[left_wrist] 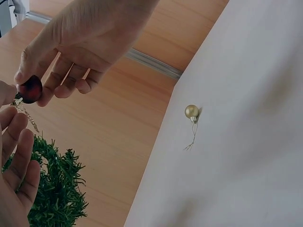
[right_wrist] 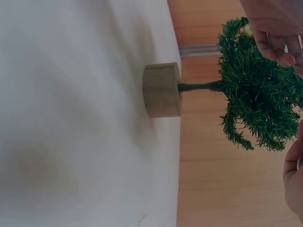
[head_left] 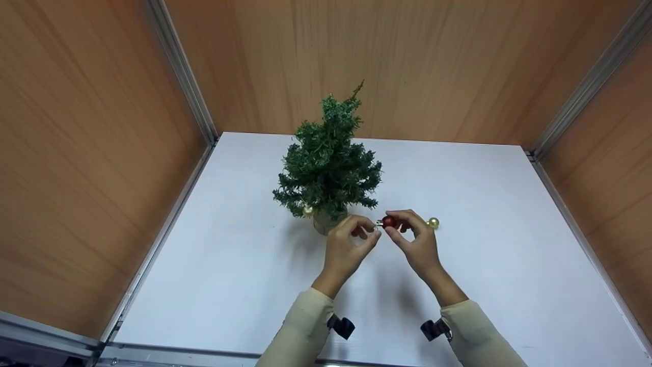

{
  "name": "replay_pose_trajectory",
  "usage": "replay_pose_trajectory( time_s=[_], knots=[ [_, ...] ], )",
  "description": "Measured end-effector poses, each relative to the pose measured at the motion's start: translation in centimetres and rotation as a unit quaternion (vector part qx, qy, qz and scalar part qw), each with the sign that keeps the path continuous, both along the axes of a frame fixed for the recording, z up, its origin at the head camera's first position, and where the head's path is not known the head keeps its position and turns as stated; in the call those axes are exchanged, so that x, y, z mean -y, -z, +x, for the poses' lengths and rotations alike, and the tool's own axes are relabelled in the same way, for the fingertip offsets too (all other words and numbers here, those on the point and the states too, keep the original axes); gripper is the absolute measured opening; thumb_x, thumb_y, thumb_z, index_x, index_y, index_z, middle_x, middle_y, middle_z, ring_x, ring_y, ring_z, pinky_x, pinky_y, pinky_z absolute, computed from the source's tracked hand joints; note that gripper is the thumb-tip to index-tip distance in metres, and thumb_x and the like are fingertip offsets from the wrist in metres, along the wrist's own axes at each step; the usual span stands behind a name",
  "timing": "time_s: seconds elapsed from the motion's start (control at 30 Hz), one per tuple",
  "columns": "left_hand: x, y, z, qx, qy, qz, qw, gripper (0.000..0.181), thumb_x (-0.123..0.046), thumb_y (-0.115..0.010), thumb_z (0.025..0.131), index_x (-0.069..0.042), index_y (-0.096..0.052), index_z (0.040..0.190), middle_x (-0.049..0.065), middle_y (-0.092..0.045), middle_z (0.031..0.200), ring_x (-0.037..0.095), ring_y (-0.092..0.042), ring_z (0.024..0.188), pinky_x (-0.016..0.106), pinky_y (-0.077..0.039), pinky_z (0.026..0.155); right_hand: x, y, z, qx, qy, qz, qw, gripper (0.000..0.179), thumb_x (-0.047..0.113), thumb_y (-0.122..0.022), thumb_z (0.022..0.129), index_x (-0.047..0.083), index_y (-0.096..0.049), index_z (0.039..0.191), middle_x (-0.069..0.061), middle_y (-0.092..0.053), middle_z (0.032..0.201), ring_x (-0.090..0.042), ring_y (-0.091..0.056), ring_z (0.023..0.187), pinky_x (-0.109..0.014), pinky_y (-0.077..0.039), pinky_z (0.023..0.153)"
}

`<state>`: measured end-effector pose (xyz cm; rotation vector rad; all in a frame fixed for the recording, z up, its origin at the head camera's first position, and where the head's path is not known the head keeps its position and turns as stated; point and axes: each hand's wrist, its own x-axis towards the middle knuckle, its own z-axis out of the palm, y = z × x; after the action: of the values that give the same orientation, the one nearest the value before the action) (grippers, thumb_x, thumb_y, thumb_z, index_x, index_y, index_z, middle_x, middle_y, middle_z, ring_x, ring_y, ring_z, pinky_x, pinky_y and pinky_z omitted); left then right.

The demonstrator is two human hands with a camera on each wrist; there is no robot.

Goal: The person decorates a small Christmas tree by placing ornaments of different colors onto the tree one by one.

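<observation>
My right hand (head_left: 420,247) pinches a small dark red Christmas bauble (head_left: 388,221) between thumb and fingertips. Close beside it, my left hand (head_left: 346,247) has thumb and forefinger together at the bauble's metal cap, pinching its gold string (left_wrist: 31,118). Part of that string hangs free in the left wrist view. Both hands are above the table in front of a small artificial Christmas tree (head_left: 328,163), which stands upright on a round wooden base (right_wrist: 162,90). A gold bauble (head_left: 307,210) hangs low on the tree's left side.
Another gold bauble (left_wrist: 191,111) with a string loop lies on the white table (head_left: 214,265), just beyond my right hand. Wood-grain panels (head_left: 407,66) with metal edge rails (head_left: 186,76) enclose the table at the back and sides.
</observation>
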<state>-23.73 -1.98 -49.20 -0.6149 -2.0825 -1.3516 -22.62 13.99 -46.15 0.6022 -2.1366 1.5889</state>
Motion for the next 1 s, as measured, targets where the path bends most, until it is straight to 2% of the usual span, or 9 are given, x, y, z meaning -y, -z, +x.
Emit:
replay_pose_trajectory(
  time_s=[0.17,0.3,0.57,1.0],
  knots=[
    [-0.01,0.02,-0.02,0.002,-0.001,-0.003,1.0000,0.014,-0.031,-0.065,0.082,-0.018,-0.061,0.085,-0.012,-0.057,0.081,0.003,-0.052,0.067,0.017,-0.044,0.061,0.02,-0.03,0.05,-0.002,-0.002,-0.002,1.0000,0.026,0.006,-0.066,0.081,0.004,-0.062,0.107,-0.005,-0.061,0.095,-0.019,-0.053,0.081,-0.038,-0.039,0.068],
    [-0.04,0.04,-0.05,0.000,0.000,-0.003,1.0000,0.014,-0.031,-0.064,0.083,-0.017,-0.061,0.084,-0.009,-0.057,0.080,0.006,-0.053,0.066,0.017,-0.044,0.060,0.06,-0.03,0.01,-0.007,-0.003,-0.005,1.0000,0.026,0.006,-0.066,0.081,0.005,-0.062,0.107,-0.005,-0.061,0.095,-0.019,-0.053,0.081,-0.039,-0.039,0.068],
    [-0.07,-0.01,-0.03,0.007,-0.004,-0.004,1.0000,0.013,-0.029,-0.064,0.084,-0.016,-0.061,0.084,-0.009,-0.057,0.080,0.006,-0.052,0.067,0.017,-0.043,0.060,0.06,0.11,-0.01,-0.013,-0.004,-0.004,0.9999,0.028,0.005,-0.066,0.081,-0.004,-0.061,0.106,-0.006,-0.061,0.096,-0.018,-0.052,0.080,-0.039,-0.040,0.067],
    [-0.07,0.05,-0.28,0.012,0.002,0.005,0.9999,0.018,-0.034,-0.062,0.084,-0.016,-0.061,0.084,-0.009,-0.058,0.081,0.011,-0.055,0.066,0.021,-0.046,0.060,0.08,0.12,0.00,-0.002,-0.009,-0.012,0.9999,0.028,0.005,-0.067,0.080,-0.002,-0.061,0.106,-0.006,-0.061,0.096,-0.018,-0.052,0.080,-0.041,-0.040,0.067]
  ],
)
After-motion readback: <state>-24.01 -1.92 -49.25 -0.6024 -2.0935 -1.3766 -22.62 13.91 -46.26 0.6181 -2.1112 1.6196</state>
